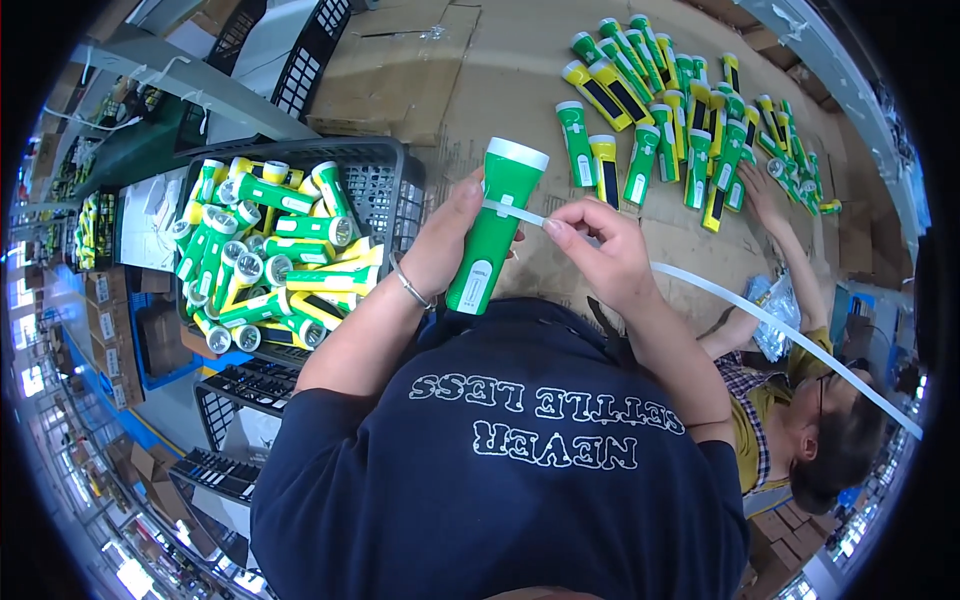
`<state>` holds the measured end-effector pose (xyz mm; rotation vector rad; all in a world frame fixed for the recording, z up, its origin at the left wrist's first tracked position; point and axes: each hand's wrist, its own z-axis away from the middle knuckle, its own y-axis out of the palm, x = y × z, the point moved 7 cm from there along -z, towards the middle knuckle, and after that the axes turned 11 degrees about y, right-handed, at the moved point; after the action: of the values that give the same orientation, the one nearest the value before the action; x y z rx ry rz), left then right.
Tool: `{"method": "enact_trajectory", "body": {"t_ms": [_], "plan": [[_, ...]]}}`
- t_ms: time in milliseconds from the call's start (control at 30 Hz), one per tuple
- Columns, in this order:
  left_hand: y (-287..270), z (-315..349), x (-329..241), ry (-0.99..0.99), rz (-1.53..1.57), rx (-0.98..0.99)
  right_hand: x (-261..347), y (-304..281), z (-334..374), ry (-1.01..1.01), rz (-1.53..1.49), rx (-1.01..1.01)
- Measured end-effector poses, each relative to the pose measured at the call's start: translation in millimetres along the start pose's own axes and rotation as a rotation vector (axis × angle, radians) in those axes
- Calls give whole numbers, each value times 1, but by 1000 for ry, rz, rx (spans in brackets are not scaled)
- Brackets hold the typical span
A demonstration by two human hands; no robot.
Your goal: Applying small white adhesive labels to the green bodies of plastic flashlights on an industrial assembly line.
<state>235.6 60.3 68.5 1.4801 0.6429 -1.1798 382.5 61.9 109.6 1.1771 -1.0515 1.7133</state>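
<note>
Head camera: left hand (438, 238) grips a green-and-white flashlight (490, 245) on its right, fingers mostly hidden behind the barrel; right hand (612, 255) pinches a white strip (702, 283) crossing it, partly covered by that hand, cut off far right.

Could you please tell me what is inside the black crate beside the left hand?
The black crate holds a heap of green-and-yellow flashlights; whatever lies beneath the top ones is covered.

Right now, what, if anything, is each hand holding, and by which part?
The left hand grips a green cylindrical flashlight by its body, below the white head; the right hand pinches a narrow, flat white strip close to the flashlight.
</note>
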Motion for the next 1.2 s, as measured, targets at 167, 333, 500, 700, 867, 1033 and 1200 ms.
{"method": "enact_trajectory", "body": {"t_ms": [167, 333, 500, 700, 867, 1033, 1200], "plan": [[1, 3, -2, -20, -29, -36, -7, -1, -3, 23, -28, -11], [7, 1, -1, -39, 15, -12, -8, -2, -3, 20, 1, -23], [-3, -9, 17, -19, -96, -61, 3, 0, 1, -73, 185, -89], [-80, -60, 90, -117, 25, -369, 37, 21, 38, -629, 741, -312], [-150, -118, 197, -262, 101, -606, 14, 4, 31, -394, 633, -258], [-167, -139, 136, 134, -711, -554, -4, -12, 42, -350, 577, -315], [-190, -39, -17, 588, -1361, -622, -36, -32, 54, -87, 480, -392]]}}
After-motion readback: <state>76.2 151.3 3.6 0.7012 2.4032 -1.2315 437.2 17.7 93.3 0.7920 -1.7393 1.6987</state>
